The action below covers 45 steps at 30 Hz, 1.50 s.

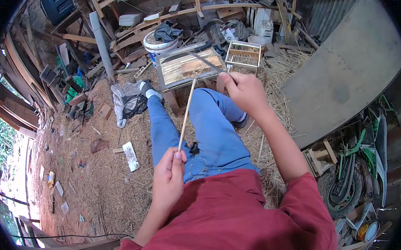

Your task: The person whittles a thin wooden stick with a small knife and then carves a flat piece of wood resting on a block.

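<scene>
Grasping a thin stick (pixel 187 114), the left hand (pixel 169 175) sits toward seven o'clock; the right hand (pixel 245 92), toward two o'clock, clenches a dark blade-like tool (pixel 209 63).

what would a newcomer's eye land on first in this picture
Probably the two hands near the middle: the left hand holds a thin pale stick, while the right hand, farther forward, grips a long dark blade. Just beyond the knees, a row of pale strips lies on a low stand. At the right, a big grey board slants across the picture, with a wheel below it.
</scene>
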{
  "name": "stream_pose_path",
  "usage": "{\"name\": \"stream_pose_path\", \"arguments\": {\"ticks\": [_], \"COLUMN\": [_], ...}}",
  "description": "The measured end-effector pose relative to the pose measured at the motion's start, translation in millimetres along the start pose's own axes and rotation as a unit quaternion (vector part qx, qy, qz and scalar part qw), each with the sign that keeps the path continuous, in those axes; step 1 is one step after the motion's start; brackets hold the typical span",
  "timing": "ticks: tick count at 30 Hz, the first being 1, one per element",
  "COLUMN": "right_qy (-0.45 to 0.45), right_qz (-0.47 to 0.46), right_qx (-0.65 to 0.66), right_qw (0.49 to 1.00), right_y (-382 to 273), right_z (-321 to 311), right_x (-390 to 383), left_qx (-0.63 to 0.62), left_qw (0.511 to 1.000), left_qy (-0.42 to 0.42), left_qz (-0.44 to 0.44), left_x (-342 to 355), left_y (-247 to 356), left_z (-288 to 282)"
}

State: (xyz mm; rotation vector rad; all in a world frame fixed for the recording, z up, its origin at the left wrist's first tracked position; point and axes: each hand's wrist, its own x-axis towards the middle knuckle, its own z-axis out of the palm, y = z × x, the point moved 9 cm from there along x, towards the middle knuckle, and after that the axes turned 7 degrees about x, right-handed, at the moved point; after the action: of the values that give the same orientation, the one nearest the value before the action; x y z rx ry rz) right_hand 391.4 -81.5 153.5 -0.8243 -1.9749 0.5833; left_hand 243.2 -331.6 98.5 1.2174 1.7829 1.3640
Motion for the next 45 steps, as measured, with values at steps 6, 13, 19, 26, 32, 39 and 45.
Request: {"name": "stream_pose_path", "arguments": {"ticks": [6, 13, 19, 26, 32, 39, 45], "right_qy": [-0.097, -0.222, -0.058, -0.101, -0.196, -0.091, -0.055], "right_qz": [-0.108, -0.212, 0.081, -0.083, -0.212, -0.112, 0.034], "right_qx": [0.002, -0.02, -0.027, 0.052, 0.006, -0.029, 0.051], "right_qw": [0.989, 0.952, 0.995, 0.99, 0.957, 0.989, 0.997], "right_y": [-54.8, -89.3, 24.7, -43.9, -89.3, -41.7, -0.5], "right_z": [37.0, 59.4, 8.9, 40.3, 59.2, 40.1, 12.8], "right_x": [-43.6, -82.6, 7.4, -43.0, -87.6, -44.3, -18.4], "left_qx": [-0.052, -0.025, 0.056, 0.002, 0.01, 0.028, -0.085], "left_qw": [0.998, 0.999, 0.998, 1.0, 1.0, 1.0, 0.996], "left_qy": [0.011, 0.022, -0.006, 0.018, 0.026, 0.0, -0.023], "left_qz": [-0.013, -0.006, -0.007, -0.006, -0.006, -0.005, -0.025], "left_x": [12.2, 10.3, -9.7, 9.9, 10.7, 8.0, 10.6], "left_y": [-2.5, 2.6, 4.3, -0.7, 1.1, 1.9, -12.9], "left_z": [-3.5, -3.9, 0.7, -6.4, -2.6, -1.8, 2.7]}}
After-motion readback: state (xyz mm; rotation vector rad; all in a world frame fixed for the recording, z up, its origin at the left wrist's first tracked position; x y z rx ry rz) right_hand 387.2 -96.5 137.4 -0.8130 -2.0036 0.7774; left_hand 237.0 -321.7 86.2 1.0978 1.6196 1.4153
